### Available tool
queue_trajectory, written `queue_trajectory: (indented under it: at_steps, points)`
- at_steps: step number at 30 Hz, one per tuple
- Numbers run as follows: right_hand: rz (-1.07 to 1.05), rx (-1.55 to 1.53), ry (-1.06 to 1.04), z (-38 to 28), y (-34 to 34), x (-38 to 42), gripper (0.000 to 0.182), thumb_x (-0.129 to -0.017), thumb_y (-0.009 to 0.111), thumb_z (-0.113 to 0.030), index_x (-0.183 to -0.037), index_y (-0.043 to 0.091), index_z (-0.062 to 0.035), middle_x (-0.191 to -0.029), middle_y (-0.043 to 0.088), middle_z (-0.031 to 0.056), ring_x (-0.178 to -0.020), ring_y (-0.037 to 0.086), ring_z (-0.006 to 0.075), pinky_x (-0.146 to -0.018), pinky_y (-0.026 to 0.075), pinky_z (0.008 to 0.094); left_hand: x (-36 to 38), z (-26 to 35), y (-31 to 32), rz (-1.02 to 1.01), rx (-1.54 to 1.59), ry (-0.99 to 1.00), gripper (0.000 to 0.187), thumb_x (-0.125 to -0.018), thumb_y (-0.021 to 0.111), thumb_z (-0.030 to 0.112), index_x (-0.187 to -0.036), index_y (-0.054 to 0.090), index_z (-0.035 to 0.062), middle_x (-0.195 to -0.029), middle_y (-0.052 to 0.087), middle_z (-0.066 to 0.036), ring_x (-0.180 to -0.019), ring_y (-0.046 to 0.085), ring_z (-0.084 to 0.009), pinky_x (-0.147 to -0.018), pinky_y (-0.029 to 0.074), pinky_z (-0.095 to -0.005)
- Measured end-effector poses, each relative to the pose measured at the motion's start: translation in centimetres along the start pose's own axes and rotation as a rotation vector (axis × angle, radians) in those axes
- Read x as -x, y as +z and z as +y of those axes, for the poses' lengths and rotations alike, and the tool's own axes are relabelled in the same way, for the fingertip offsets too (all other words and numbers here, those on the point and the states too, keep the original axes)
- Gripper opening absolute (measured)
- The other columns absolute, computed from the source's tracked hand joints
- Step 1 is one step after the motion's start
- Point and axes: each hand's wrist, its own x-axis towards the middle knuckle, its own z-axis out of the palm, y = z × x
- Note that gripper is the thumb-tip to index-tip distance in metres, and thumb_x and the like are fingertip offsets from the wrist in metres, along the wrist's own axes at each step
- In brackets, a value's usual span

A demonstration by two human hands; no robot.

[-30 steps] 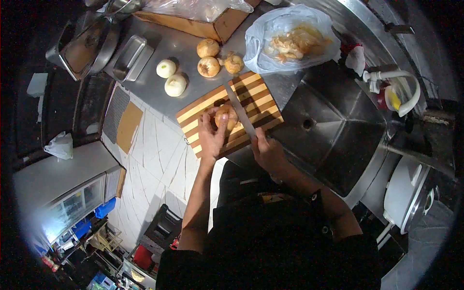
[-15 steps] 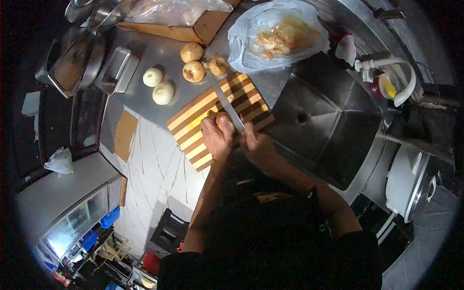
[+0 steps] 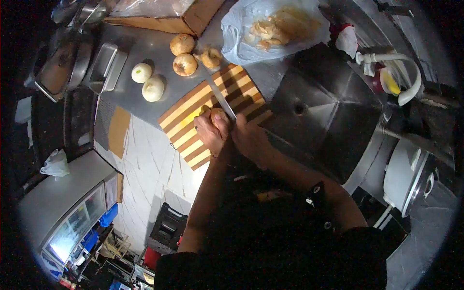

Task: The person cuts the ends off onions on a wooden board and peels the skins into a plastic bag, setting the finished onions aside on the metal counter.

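Note:
My left hand (image 3: 210,133) is closed around a brown-skinned onion (image 3: 220,117) over the striped wooden cutting board (image 3: 181,108). In my right hand (image 3: 250,140) is the handle of a knife (image 3: 220,96), its long blade pointing up and left across the board beside the onion. Beyond the board's far edge lie unpeeled onions (image 3: 185,64), one of them (image 3: 211,58) close to the knife tip. Two peeled white onions (image 3: 153,89) sit on the steel counter to the left.
A plastic bag (image 3: 237,46) holding onion skins (image 3: 275,31) lies behind the board. The steel sink (image 3: 319,116) with a white faucet (image 3: 408,72) is on the right. A cardboard box (image 3: 191,19) and a metal pan (image 3: 107,67) stand at the back and left.
My view has shifted a little, so the counter items appear slightly farther left and up. Both hands keep their hold on the onion and the knife, which stay close together.

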Motion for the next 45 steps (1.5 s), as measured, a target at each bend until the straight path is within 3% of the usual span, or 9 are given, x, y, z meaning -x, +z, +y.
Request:
queue_trajectory:
  at_steps: [8, 20, 24, 27, 30, 32, 34, 36, 45]
  points:
    - [-0.102, 0.272, -0.085, -0.6, -0.7, 0.2, 0.026, -0.084, 0.053, -0.016, -0.098, 0.047, 0.0038, -0.079, 0.052, 0.0201, -0.054, 0.061, 0.0293, -0.043, 0.052, 0.0326, 0.0, 0.0, 0.3, 0.056, -0.029, 0.022, 0.026, -0.087, 0.048, 0.021, -0.096, 0.052, -0.0028, -0.081, 0.049, -0.02, -0.073, 0.05, -0.0386, -0.064, 0.04, -0.0432]
    - [-0.164, 0.093, 0.074, 0.0, 0.5, 0.8, 0.035, -0.082, 0.051, -0.015, -0.108, 0.041, 0.0059, -0.065, 0.06, 0.0205, -0.061, 0.063, 0.0361, -0.048, 0.052, 0.043, 0.2, 0.2, -0.9, 0.03, 0.152, -0.205, 0.036, -0.093, 0.04, 0.032, -0.098, 0.051, -0.0019, -0.085, 0.052, -0.021, -0.08, 0.052, -0.0366, -0.071, 0.041, -0.0434]
    - [-0.228, 0.221, 0.104, -0.2, 0.2, 0.4, 0.03, -0.083, 0.048, -0.016, -0.105, 0.04, 0.0023, -0.068, 0.061, 0.0221, -0.067, 0.063, 0.039, -0.06, 0.052, 0.0468, -1.3, 0.8, -5.4, -0.109, -0.083, -0.055, 0.042, -0.099, 0.024, 0.03, -0.119, 0.045, -0.0006, -0.118, 0.041, -0.022, -0.1, 0.048, -0.0373, -0.086, 0.041, -0.0433]
    - [-0.133, 0.297, 0.018, 0.8, 1.4, 0.4, 0.04, -0.081, 0.052, -0.016, -0.111, 0.04, 0.0061, -0.063, 0.06, 0.0165, -0.06, 0.064, 0.0325, -0.05, 0.051, 0.0421, -2.0, 2.5, -7.4, -0.285, 0.088, -0.102, 0.044, -0.094, 0.042, 0.034, -0.125, 0.043, 0.0031, -0.119, 0.04, -0.023, -0.105, 0.047, -0.0378, -0.084, 0.043, -0.0434]
    - [-0.063, 0.322, -0.159, 2.7, 0.9, 0.8, 0.048, -0.08, 0.054, -0.018, -0.118, 0.04, 0.008, -0.063, 0.061, 0.0148, -0.058, 0.064, 0.0294, -0.046, 0.05, 0.0414, -2.4, 2.8, -8.1, -0.578, -0.422, 0.329, 0.058, -0.081, 0.063, 0.037, -0.127, 0.044, 0.0063, -0.117, 0.041, -0.024, -0.107, 0.048, -0.0379, -0.085, 0.046, -0.043]
    - [-0.065, 0.358, -0.26, 3.5, 0.3, 0.0, 0.048, -0.08, 0.054, -0.019, -0.118, 0.039, 0.0064, -0.066, 0.062, 0.0176, -0.062, 0.065, 0.0313, -0.05, 0.051, 0.044, -2.3, -0.2, -7.3, -0.475, -0.185, 0.065, 0.071, -0.067, 0.075, 0.035, -0.125, 0.046, 0.0075, -0.118, 0.042, -0.024, -0.103, 0.051, -0.039, -0.083, 0.047, -0.0432]
    - [-0.201, 0.131, 0.058, 2.5, -1.3, -1.3, 0.049, -0.082, 0.051, -0.021, -0.121, 0.034, 0.0032, -0.077, 0.063, 0.0223, -0.077, 0.063, 0.0388, -0.071, 0.047, 0.0483, -2.7, 0.4, -7.2, -0.33, -0.1, -0.029, 0.058, -0.079, 0.065, 0.038, -0.123, 0.046, 0.0048, -0.111, 0.05, -0.022, -0.091, 0.057, -0.0347, -0.074, 0.051, -0.0384]
    - [-0.323, 0.183, 0.205, 1.0, -3.7, -1.4, 0.051, -0.082, 0.05, -0.021, -0.124, 0.03, 0.0014, -0.085, 0.061, 0.0271, -0.084, 0.06, 0.042, -0.078, 0.043, 0.0502, -3.2, 0.7, -7.5, -0.324, 0.436, -0.538, 0.051, -0.089, 0.05, 0.043, -0.119, 0.047, 0.0029, -0.101, 0.056, -0.019, -0.08, 0.061, -0.0272, -0.063, 0.051, -0.0324]
    - [-0.16, -0.048, 0.113, -2.0, -2.9, 1.8, 0.036, -0.084, 0.049, -0.017, -0.114, 0.038, 0.0005, -0.072, 0.057, 0.024, -0.071, 0.058, 0.044, -0.067, 0.047, 0.0492, -2.7, 0.2, -4.0, -0.193, 0.231, -0.363, 0.052, -0.092, 0.047, 0.043, -0.12, 0.043, -0.0006, -0.103, 0.055, -0.029, -0.094, 0.058, -0.0332, -0.081, 0.045, -0.0382]
